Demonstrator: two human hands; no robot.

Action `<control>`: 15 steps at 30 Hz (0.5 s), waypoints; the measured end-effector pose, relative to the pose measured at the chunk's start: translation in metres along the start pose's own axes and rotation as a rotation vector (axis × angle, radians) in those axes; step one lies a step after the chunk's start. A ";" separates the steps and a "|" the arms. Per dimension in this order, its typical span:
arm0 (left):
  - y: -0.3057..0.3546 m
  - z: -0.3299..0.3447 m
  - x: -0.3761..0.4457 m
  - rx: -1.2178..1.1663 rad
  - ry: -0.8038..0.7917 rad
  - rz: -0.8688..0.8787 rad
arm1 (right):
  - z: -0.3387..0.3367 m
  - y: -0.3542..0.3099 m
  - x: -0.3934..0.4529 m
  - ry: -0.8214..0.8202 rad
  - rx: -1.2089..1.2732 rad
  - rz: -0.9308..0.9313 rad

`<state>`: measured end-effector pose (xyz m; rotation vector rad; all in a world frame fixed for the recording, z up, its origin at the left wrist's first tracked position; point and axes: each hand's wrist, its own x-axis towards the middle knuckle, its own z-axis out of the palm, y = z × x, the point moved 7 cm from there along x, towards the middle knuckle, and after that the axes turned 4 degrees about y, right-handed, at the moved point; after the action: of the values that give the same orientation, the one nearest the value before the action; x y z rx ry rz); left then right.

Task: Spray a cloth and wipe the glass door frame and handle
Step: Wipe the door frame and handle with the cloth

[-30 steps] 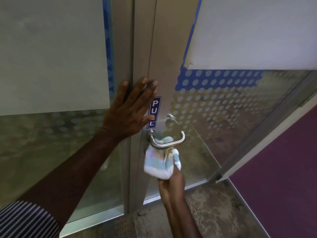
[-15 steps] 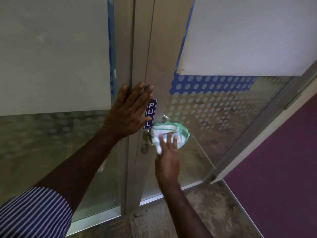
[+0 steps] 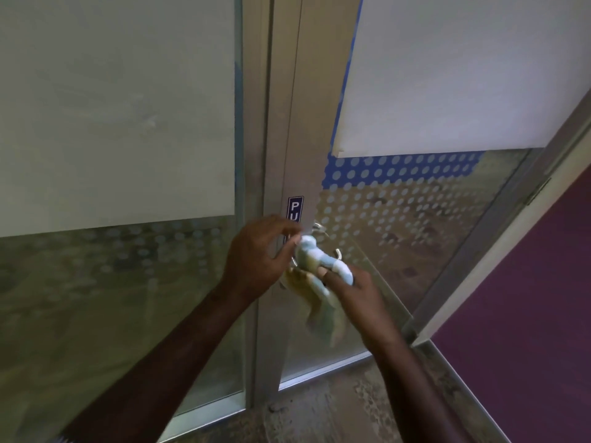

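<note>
A pale blue and white striped cloth [image 3: 315,259] is draped over the silver lever handle [image 3: 338,253], hiding most of it. My right hand [image 3: 361,290] grips the cloth from below right, and a loose end hangs under it. My left hand [image 3: 260,254] is curled at the cloth's upper left end, fingertips pinching it beside the handle's base. The handle sits on the grey metal door frame [image 3: 302,123], just under a blue PULL sticker [image 3: 295,207] that my left hand partly covers.
Frosted and dotted glass panels [image 3: 399,219] flank the frame, with a fixed glass panel [image 3: 112,123] at left. The door stands ajar, its lower rail [image 3: 323,369] above a worn floor [image 3: 335,410]. A purple wall [image 3: 527,314] lies at right.
My left hand has left the frame and come down onto the cloth at the handle. My right hand has shifted to the right and below the handle, and the cloth now hangs down.
</note>
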<state>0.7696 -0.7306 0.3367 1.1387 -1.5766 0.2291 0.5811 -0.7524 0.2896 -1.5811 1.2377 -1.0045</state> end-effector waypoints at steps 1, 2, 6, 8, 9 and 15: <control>0.010 -0.004 -0.005 -0.086 0.009 -0.076 | 0.000 -0.007 -0.002 -0.013 -0.044 -0.023; 0.019 -0.005 -0.010 -0.142 -0.005 -0.136 | 0.001 -0.012 -0.004 -0.018 -0.114 -0.048; 0.032 0.001 -0.026 -0.092 -0.103 -0.292 | 0.011 -0.022 -0.008 -0.032 -0.467 -0.142; 0.035 -0.010 -0.035 0.091 -0.061 -0.308 | 0.015 -0.025 -0.012 -0.035 -0.633 -0.187; 0.036 -0.016 -0.038 0.195 -0.034 -0.313 | 0.018 -0.027 -0.012 -0.050 -0.662 -0.201; 0.036 -0.011 -0.057 0.330 -0.087 -0.622 | 0.035 -0.028 0.004 -0.191 -0.677 -0.311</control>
<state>0.7447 -0.6746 0.3077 1.8586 -1.2075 0.0219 0.6231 -0.7476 0.3059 -2.3897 1.2927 -0.6123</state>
